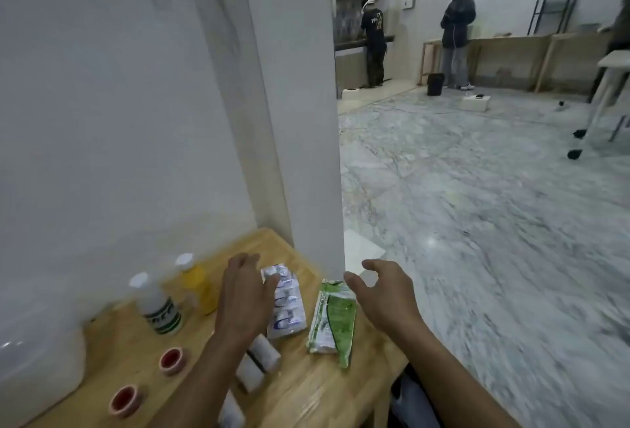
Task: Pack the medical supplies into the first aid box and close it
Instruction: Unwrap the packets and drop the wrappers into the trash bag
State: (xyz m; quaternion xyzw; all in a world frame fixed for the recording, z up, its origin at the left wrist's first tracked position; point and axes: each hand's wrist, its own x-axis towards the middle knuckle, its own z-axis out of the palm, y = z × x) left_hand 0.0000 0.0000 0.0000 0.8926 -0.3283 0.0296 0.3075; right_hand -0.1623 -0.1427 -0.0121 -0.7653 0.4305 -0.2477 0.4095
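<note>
At the lower left edge of the view, a translucent white container stands on the wooden table; it is blurred and cut off by the frame, so whether it is the first aid box, and whether it has a lid on, cannot be told. The whole picture is smeared by motion, and the print on every label is unreadable.

The left hand hovers over the table with its fingers spread wide, holding nothing; its fingertips lie over the far end of a strip of blister packs, though contact cannot be judged. Its forearm hides part of the gauze rolls, which lie in a row running toward the near edge, the nearest one cut off at the bottom of the frame.

The right hand is also wide open and empty, thumb pointing toward the green and white packet, which lies flat just beside and below it, near the table's right edge.

Left of the left hand stand two bottles with white caps: a white bottle with a green band, and a yellow bottle behind it. Two rolls of tape with reddish centres lie nearer the container, well apart from both hands.

A white pillar rises behind the table. Two people stand far off with their backs turned.
</note>
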